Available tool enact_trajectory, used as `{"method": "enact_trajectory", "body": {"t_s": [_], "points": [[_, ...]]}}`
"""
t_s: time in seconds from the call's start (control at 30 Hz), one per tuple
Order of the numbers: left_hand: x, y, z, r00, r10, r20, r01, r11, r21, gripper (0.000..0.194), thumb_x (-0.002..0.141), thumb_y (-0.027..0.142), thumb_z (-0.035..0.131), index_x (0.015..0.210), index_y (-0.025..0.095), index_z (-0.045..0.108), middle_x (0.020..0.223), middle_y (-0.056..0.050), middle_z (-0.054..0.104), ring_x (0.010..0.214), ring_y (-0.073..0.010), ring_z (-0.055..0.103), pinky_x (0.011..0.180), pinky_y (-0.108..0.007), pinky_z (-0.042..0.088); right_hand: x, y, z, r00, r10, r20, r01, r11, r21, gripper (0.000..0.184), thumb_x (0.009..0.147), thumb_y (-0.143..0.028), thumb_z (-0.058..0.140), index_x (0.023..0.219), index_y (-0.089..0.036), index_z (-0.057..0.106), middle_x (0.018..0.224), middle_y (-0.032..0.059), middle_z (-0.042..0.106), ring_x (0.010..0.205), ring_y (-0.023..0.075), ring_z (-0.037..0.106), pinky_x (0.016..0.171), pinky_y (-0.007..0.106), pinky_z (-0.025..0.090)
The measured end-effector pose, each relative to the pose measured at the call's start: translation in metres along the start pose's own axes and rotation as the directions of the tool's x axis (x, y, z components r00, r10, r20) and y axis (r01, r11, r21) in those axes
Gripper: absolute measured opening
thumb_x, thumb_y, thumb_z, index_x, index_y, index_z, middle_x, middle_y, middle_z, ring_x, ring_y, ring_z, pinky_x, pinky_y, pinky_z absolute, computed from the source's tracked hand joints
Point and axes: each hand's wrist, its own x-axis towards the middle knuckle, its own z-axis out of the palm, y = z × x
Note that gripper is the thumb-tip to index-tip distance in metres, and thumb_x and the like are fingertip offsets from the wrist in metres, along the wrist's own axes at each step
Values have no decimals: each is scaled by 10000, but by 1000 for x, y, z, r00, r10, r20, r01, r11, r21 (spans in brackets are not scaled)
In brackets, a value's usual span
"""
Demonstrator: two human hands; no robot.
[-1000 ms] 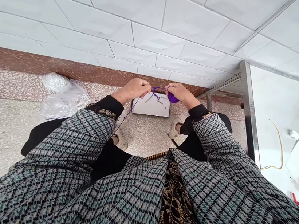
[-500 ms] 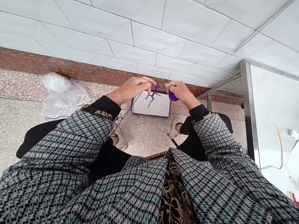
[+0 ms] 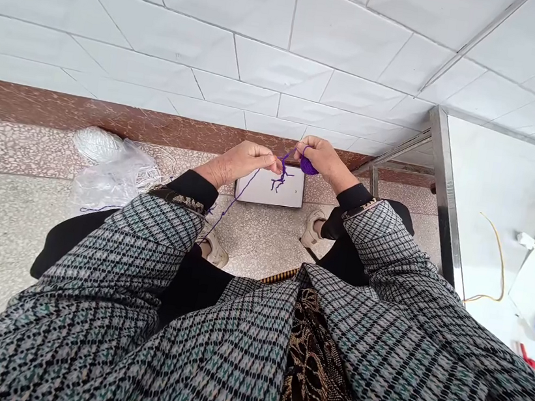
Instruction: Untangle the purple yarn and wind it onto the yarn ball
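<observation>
I sit with both arms stretched out over my knees. My left hand (image 3: 244,160) is closed in a pinch on a purple yarn strand (image 3: 238,198), which trails down toward my left sleeve. A short tangled piece of the purple yarn (image 3: 281,177) dangles between the hands. My right hand (image 3: 321,159) is closed round a small purple yarn ball (image 3: 308,165), held slightly higher than the left. The two hands are a few centimetres apart.
A white flat box (image 3: 269,191) lies on the speckled floor between my feet. A clear plastic bag with white yarn (image 3: 108,170) sits at the left by the wall. A steel-edged white table (image 3: 502,212) with a yellow cord, papers and a blue item stands at the right.
My right hand has lifted slightly with the ball and the hands have drawn closer. The dangling tangle has dropped lower between them.
</observation>
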Motion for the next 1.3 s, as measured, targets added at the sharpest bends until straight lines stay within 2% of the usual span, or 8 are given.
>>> {"method": "enact_trajectory", "body": {"t_s": [0.1, 0.27, 0.4, 0.5, 0.7, 0.97, 1.17, 1.3], "points": [[-8, 14, 0, 999, -34, -5, 35, 995, 90, 287, 922, 408, 680, 781, 194, 809, 1055, -121, 883, 1120, -286, 814, 1147, -455, 597, -7, -13, -2, 998, -20, 59, 24, 997, -71, 244, 1007, -97, 615, 773, -167, 620, 751, -6, 691, 685, 112, 541, 735, 240, 422], [-37, 49, 4, 1000, -28, -3, 28, 987, 159, 312, 968, 382, 632, 796, 239, 849, 1012, -89, 881, 1086, -244, 822, 1135, -386, 591, -31, -51, -6, 977, -126, 170, 174, 935, -310, 206, 980, -138, 639, 776, -167, 624, 795, 10, 686, 770, 129, 548, 771, 274, 414], [-64, 60, 13, 998, -56, -24, 60, 972, 226, 296, 951, 397, 647, 810, 235, 851, 931, -67, 868, 967, -230, 803, 1006, -349, 619, -56, -72, -7, 966, -139, 216, 217, 891, -398, 171, 953, -130, 639, 786, -164, 621, 785, 2, 636, 790, 131, 533, 798, 296, 403], [-79, 59, 18, 996, -69, -55, 81, 958, 275, 311, 953, 416, 644, 836, 216, 851, 927, -63, 866, 946, -234, 794, 967, -344, 615, -69, -74, -7, 966, -130, 225, 208, 907, -366, 150, 949, -141, 632, 800, -159, 626, 793, 3, 629, 792, 131, 527, 816, 301, 412], [-85, 56, 15, 989, -55, -136, 88, 964, 252, 291, 938, 390, 638, 814, 218, 837, 1004, -70, 892, 1043, -263, 822, 1075, -371, 602, -68, -68, 0, 971, -127, 203, 183, 940, -287, 196, 953, -144, 634, 758, -156, 629, 766, 6, 642, 765, 129, 521, 812, 293, 419], [-93, 59, 10, 997, -45, -64, 53, 990, 132, 328, 910, 501, 721, 824, 211, 848, 1105, -110, 899, 1139, -317, 831, 1134, -465, 624, -73, -73, -1, 970, -143, 196, 183, 960, -209, 246, 991, -165, 643, 745, -154, 642, 720, -4, 619, 696, 115, 476, 742, 275, 410], [-113, 79, 0, 992, -2, -124, 24, 984, 174, 380, 952, 538, 675, 749, 245, 809, 877, -87, 839, 935, -268, 808, 974, -394, 636, -85, -87, -13, 941, -219, 260, 270, 946, -180, 222, 989, -158, 653, 767, -154, 642, 748, 6, 639, 732, 115, 505, 773, 268, 435], [-116, 102, -8, 984, 15, -175, 9, 990, 137, 429, 1011, 423, 617, 634, 246, 718, 718, -72, 726, 768, -217, 726, 873, -351, 590, -88, -100, -10, 929, -255, 267, 317, 923, -220, 202, 975, -109, 661, 780, -153, 629, 764, 1, 610, 761, 115, 495, 790, 272, 421]]}}
